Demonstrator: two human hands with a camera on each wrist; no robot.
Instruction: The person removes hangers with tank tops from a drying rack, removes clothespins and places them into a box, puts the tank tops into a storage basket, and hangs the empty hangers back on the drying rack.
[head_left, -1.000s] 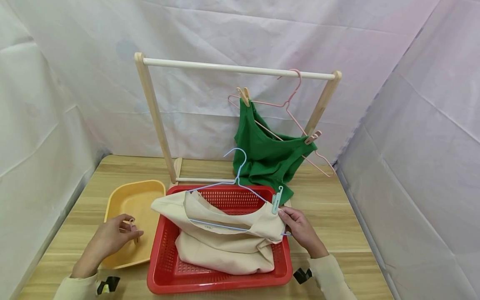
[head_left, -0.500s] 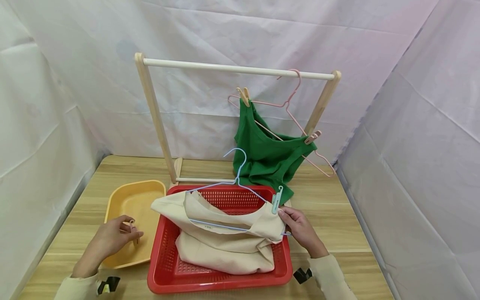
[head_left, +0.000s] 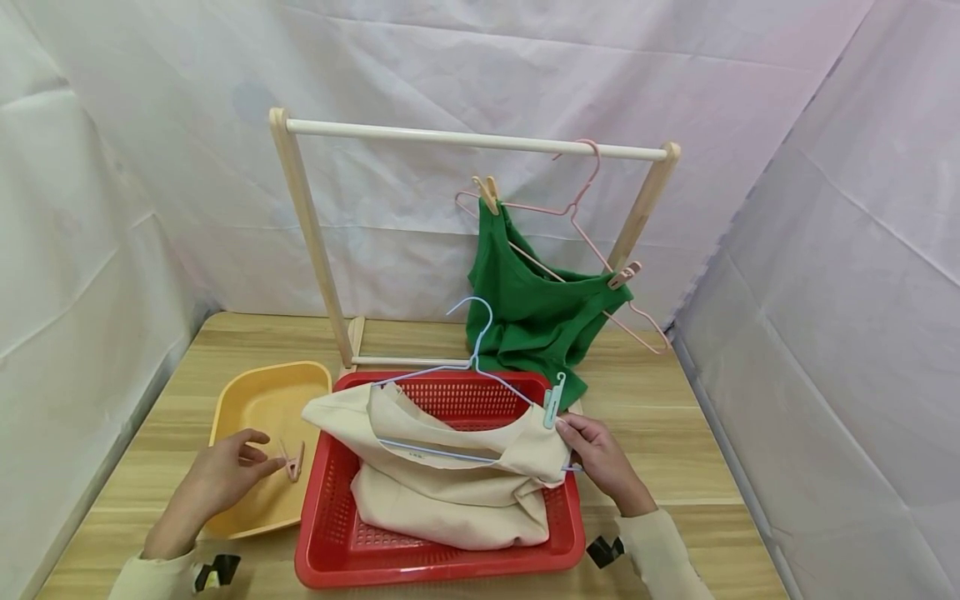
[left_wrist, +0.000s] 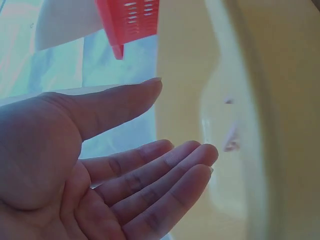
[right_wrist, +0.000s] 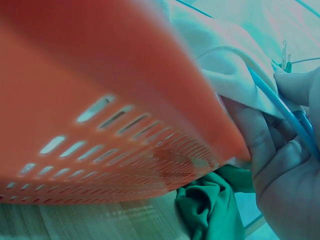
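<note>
In the head view my left hand (head_left: 232, 473) is over the yellow tray (head_left: 225, 412), fingers loosely spread. A pink clothespin (head_left: 294, 465) shows just beyond its fingertips; the left wrist view shows nothing between thumb and fingers, and a blurred pink piece (left_wrist: 231, 139) over the tray. My right hand (head_left: 600, 458) pinches the right shoulder of a cream top (head_left: 450, 508) near the end of the blue hanger (head_left: 480, 342). A light teal clothespin (head_left: 553, 404) clips that shoulder to the hanger. The top's left shoulder has no clip and lies over the basket's left rim.
Under the top stands a red perforated basket (head_left: 318, 533). Behind it rises a wooden rack with a white bar (head_left: 420, 133). A green top (head_left: 525, 292) hangs there from a pink hanger (head_left: 588, 179), fixed by a beige clothespin (head_left: 487, 196) and a pink one. White cloth walls surround the table.
My left fingers have let go of the pink clothespin, which has moved right and turned over. The right hand, cream top and hanger have stayed where they were.
</note>
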